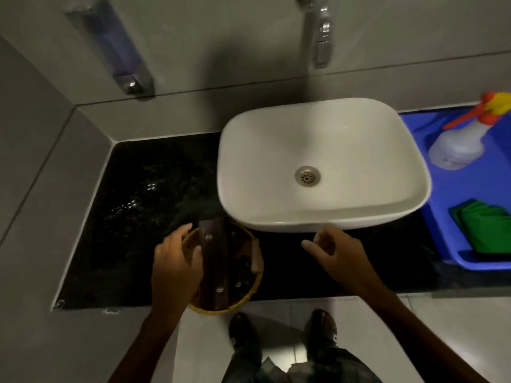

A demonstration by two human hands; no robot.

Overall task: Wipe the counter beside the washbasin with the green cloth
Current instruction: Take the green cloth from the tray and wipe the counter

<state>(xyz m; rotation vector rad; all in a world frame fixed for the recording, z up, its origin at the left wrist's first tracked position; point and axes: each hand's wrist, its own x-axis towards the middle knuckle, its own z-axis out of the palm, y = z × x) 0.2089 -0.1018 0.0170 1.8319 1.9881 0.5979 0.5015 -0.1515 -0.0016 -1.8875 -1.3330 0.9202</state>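
A white washbasin (323,164) stands on a black speckled counter (143,189). The green cloth (484,228) lies folded in a blue tray (442,217) at the far right, well away from both hands. My left hand (175,268) grips the left rim of a round woven basket (243,277) at the counter's front edge, just left of the basin. My right hand (337,252) hovers in front of the basin with loosely curled fingers and holds nothing.
A dark leather handle crosses the basket. A spray bottle (464,142) with a red and yellow trigger lies in the tray's far part. A tap (322,31) and a soap dispenser (119,48) hang on the wall. The counter left of the basin looks wet.
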